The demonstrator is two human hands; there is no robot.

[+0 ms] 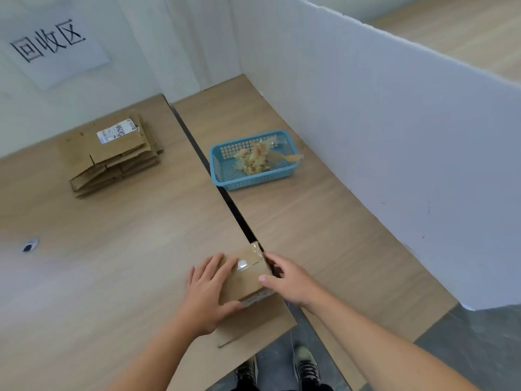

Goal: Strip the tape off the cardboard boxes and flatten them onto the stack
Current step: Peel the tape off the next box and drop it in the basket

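Box (248,277), label (258,299) blurred; sign (53,43) apparently 回收区

Single view, head-worn, wide-angle. Faces forward and steeply down over light wooden tabletop (127,263). Nearest lens, bottom centre: left hand (207,289) and right hand (290,280) holding small brown taped cardboard box (248,275). Farther off: blue plastic basket (259,177) and flattened brown cardboard stack (112,156). White corrugated panel (394,165) bounds right side.
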